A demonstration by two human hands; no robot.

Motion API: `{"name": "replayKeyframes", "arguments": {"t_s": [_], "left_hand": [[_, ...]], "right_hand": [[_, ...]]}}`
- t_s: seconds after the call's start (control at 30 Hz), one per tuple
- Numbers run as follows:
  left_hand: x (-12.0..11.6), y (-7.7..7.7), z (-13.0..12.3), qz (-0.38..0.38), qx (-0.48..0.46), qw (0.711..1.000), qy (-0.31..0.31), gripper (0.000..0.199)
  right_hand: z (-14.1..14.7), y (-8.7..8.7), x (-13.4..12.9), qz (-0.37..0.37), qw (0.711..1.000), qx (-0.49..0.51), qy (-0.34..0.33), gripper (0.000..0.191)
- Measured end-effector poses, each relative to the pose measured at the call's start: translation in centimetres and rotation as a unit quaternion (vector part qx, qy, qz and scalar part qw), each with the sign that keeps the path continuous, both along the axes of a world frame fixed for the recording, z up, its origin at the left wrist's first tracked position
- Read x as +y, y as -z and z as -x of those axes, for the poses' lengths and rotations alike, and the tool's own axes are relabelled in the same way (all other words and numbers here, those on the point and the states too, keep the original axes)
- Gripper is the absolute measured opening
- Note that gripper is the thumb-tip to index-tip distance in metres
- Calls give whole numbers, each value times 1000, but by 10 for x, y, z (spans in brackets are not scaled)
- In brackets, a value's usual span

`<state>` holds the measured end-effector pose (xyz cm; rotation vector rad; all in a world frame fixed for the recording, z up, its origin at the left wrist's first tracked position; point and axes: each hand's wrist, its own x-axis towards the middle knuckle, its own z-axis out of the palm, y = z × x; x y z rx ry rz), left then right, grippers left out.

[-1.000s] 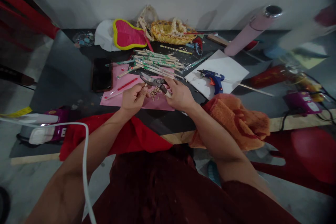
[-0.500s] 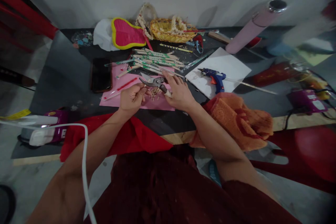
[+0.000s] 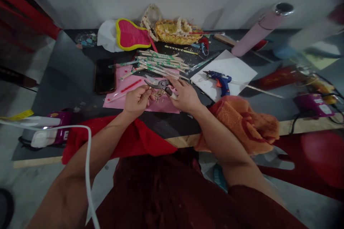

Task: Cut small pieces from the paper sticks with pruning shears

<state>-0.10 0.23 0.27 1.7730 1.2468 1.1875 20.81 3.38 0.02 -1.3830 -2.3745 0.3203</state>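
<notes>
Left fingers pinch a pale stick beside the parted shears | right fingers grip the shears | between both sets of fingers, cut bits on pink paper | beyond the fingers, wrapped sticks and a basket on the bench | left of the fingers, a phone | right of them, a glue gun

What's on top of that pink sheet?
Small stick pieces, a red strip and, along the far edge, wrapped chopsticks. The left hand, right hand and pruning shears hide whatever's beneath.
</notes>
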Motion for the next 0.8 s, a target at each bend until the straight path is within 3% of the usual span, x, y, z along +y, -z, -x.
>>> {"name": "replayKeyframes", "arguments": {"t_s": [0.23, 0.5, 0.67, 0.8], "left_hand": [[-1, 4, 1, 13, -7, 1000, -11, 26], [2, 6, 2, -20, 54, 998, -32, 21], [1, 4, -2, -1, 33, 999, -23, 24], [2, 6, -2, 31, -39, 999, -12, 32]], "right_hand": [[2, -2, -4, -2, 1000, -16, 13, 60], [2, 1, -2, 8, 1000, -18, 17, 62], [1, 1, -1, 2, 1000, -28, 12, 68], [1, -1, -1, -1, 1000, -18, 12, 70]]}}
